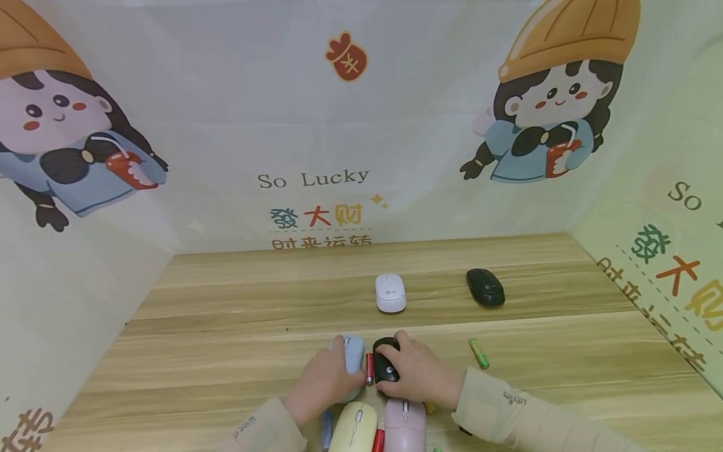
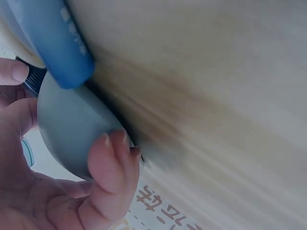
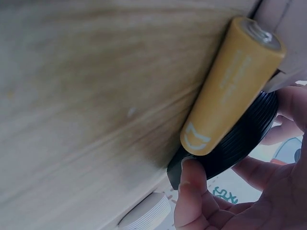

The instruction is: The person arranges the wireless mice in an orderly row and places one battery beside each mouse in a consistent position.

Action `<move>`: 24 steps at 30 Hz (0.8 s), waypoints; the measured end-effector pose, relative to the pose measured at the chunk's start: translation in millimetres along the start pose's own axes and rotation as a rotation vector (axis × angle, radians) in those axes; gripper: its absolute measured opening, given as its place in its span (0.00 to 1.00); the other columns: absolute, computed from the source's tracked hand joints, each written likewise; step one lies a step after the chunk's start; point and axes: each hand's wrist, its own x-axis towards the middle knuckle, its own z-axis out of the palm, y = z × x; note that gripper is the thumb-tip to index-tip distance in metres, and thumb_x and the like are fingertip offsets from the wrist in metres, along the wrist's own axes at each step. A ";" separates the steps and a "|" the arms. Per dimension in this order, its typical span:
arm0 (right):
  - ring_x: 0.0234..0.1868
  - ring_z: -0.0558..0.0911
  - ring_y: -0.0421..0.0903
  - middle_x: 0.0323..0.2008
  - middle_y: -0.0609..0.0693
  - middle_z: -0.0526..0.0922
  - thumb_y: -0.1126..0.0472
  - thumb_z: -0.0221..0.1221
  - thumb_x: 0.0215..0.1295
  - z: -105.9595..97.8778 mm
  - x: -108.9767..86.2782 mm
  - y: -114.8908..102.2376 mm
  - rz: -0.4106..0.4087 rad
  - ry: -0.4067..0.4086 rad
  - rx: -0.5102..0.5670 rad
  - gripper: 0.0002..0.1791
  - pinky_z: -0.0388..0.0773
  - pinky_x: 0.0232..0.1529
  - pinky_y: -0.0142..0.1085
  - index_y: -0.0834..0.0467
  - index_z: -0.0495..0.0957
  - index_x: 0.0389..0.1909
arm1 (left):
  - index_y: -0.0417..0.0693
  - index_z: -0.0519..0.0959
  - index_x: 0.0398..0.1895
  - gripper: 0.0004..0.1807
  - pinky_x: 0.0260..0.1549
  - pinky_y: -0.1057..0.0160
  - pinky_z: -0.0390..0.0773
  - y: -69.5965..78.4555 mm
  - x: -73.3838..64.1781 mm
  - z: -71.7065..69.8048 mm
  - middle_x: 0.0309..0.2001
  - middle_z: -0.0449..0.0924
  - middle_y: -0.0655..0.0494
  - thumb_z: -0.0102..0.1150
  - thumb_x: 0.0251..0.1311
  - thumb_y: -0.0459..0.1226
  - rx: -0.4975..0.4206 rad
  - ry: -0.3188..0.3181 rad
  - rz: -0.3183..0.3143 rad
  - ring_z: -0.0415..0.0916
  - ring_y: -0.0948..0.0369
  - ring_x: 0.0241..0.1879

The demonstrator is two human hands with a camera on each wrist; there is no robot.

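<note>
My left hand [image 1: 322, 382] grips a light blue computer mouse [image 1: 354, 355] by its sides, fingers curled round it. Just to the right, my right hand [image 1: 420, 370] holds a black mouse [image 1: 386, 371] between thumb and fingers. A red battery [image 1: 369, 369] lies in the narrow gap between these two mice. In the left wrist view, a blue battery [image 2: 62, 48] is close beside the light blue mouse [image 2: 67, 127]. An orange-yellow battery [image 3: 230, 91] overlaps the black mouse [image 3: 244, 129] in the right wrist view, one fingertip right at its end.
Nearer the body are a yellow mouse [image 1: 354, 430] and a pink mouse [image 1: 405, 427], with another red battery [image 1: 378, 441] between them. Farther back on the wooden table [image 1: 254, 282] sit a white mouse [image 1: 390, 293] and a second black mouse [image 1: 485, 287]. A green battery [image 1: 479, 353] lies at right.
</note>
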 end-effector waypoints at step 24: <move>0.35 0.73 0.46 0.48 0.59 0.68 0.44 0.60 0.54 -0.5 0.7 -0.5 0.028 -0.025 0.009 0.31 0.73 0.32 0.33 0.55 0.71 0.56 | 0.28 0.59 0.59 0.38 0.28 0.54 0.76 -38.9 62.1 -59.4 0.38 0.76 0.37 0.58 0.50 0.43 0.003 0.142 0.004 0.74 0.50 0.31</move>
